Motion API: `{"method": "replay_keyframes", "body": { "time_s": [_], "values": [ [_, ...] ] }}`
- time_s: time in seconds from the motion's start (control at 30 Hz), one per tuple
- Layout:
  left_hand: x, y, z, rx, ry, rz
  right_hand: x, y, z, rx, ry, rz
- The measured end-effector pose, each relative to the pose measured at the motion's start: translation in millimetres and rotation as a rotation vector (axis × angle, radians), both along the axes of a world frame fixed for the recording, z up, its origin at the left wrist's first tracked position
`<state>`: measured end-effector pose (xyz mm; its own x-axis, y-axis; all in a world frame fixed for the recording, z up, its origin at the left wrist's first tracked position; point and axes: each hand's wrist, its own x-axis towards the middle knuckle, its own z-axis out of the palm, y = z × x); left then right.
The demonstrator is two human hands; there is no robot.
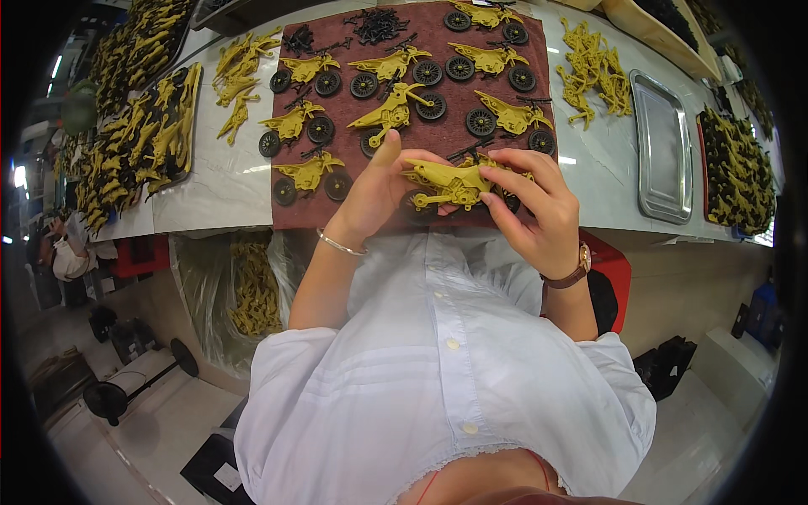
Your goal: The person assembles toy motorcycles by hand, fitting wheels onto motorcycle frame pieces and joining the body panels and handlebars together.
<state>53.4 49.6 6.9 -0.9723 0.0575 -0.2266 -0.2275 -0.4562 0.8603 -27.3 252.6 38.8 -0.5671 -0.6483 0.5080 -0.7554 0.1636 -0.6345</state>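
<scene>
Both hands hold one yellow toy motorcycle (450,179) over the near edge of a dark red mat (421,126). My left hand (377,189) grips its left end, thumb raised, with a bracelet on the wrist. My right hand (539,210) pinches its right end from above; a brown watch sits on that wrist. The toy's black wheels are mostly hidden by my fingers. Several finished yellow motorcycles with black wheels (391,114) lie in rows on the mat beyond.
Black small parts (376,25) are piled at the mat's far edge. Loose yellow frames (238,76) lie left, more frames (593,71) right. A metal tray (663,147) stands right, dark trays of parts (147,143) left. A clear bag of yellow pieces (252,290) hangs below the table.
</scene>
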Motion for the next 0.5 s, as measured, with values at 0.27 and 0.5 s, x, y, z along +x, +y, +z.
{"method": "replay_keyframes", "body": {
  "time_s": [0.27,0.5],
  "values": [
    [0.1,4.3,17.2,-0.214,-0.014,-0.052,1.6,0.2,-1.9,0.020,0.004,-0.007],
    [0.5,3.3,19.8,-0.234,-0.040,-0.051,3.5,3.6,-10.6,-0.154,-0.300,-0.076]
  ]
}}
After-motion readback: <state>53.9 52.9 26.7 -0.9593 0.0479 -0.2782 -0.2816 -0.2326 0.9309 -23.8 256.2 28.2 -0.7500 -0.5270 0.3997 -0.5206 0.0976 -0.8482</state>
